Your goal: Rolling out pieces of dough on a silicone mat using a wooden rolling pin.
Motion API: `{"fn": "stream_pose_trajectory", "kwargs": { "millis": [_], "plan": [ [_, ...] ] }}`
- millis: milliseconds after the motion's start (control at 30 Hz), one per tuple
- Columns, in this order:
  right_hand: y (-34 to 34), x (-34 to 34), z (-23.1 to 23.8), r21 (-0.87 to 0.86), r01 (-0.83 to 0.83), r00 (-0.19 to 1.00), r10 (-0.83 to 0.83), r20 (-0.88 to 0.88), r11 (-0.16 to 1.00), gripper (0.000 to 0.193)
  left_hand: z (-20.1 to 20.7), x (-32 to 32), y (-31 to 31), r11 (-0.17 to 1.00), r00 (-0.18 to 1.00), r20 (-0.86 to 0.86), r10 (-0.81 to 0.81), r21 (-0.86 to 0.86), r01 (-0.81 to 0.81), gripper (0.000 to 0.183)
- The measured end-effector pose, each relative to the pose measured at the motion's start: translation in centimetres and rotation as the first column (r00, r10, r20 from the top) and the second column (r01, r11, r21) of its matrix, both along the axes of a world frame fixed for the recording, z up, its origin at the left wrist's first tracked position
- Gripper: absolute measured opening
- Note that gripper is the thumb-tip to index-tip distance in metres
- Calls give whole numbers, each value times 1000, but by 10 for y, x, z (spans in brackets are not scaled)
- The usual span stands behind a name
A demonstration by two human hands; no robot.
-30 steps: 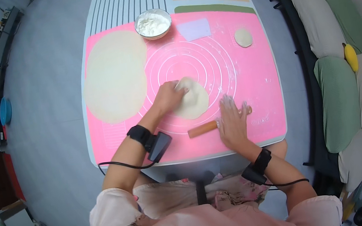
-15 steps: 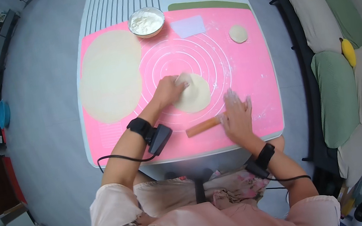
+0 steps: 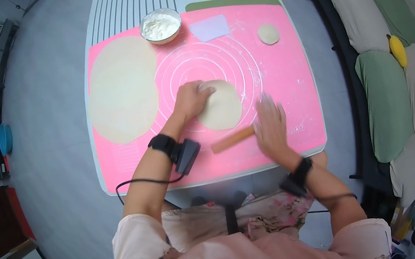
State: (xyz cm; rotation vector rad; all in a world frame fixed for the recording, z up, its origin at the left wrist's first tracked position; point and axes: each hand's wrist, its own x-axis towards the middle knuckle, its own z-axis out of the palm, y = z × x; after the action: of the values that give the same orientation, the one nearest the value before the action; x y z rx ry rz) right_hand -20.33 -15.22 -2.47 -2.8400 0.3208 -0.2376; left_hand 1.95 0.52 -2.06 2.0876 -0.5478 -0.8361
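Observation:
A small round of pale dough lies flat near the middle of the pink mat. My left hand pinches its upper left edge, thumb on top and fingers tucked out of sight. To the lower right, the palm of my right hand rests over one end of a thin wooden rolling pin. Its fingers stretch out straight past the pin, slightly blurred and whitened with flour. The pin slants between my hands, just nearer to me than the dough, which it does not touch.
At left spreads a large oval dough sheet. Behind sit a glass bowl of flour and a pale lilac scraper. A small thick dough disc lies at far right. A sofa stands right of the table.
My right hand and the rolling pin have shifted slightly away from me, and that hand's fingers are straighter. My left thumb sits nearer the edge of the dough round, which looks flatter there.

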Motion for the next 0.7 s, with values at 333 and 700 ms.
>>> {"fn": "stream_pose_trajectory", "kwargs": {
  "millis": [333, 700],
  "plan": [
    [-30, 141, 5, -114, 163, 980, -147, 137, 980, 62, 30, -6, -31, 969, 991, 1, -133, 210, 130, 43],
    [7, 15, 7, -29, 43, 998, -44, -52, 999, 60, 7, -14, 17, 999, 999, -47, -21, -34, 20, 37]
  ]
}}
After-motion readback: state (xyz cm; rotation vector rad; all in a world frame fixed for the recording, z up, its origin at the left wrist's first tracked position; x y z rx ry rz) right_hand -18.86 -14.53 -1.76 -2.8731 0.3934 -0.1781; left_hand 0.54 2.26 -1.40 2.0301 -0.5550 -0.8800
